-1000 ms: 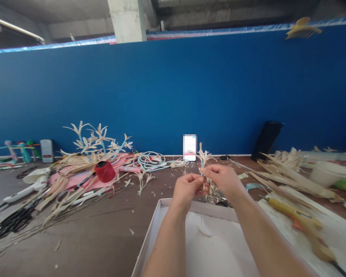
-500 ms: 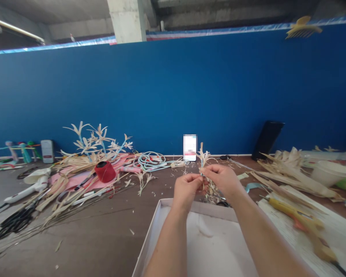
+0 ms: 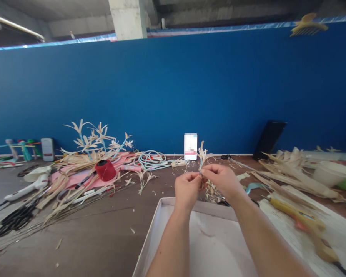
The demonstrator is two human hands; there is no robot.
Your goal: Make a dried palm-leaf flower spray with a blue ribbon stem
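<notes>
- A pale, husk-like flower with narrow petals (image 3: 202,154) is held above the joined fingertips, its slim light-blue stem (image 3: 201,168) pinched narrowly by the left hand (image 3: 187,190) and the right hand (image 3: 222,181).
- The left hand's lower fingers, seen loosely spread below the stem a second ago, have been drawn in; both grips are now gathered almost at one spot.
- By this, the stem is probably being pressed or twisted low down, though the contact is hidden by the fingers.
- Left of the hands, similar pale flowers on blue stems (image 3: 102,132) are left unchanged.
- Beneath the forearms, a shallow white box (image 3: 216,246) is placed on the brown table (image 3: 109,234).
</notes>
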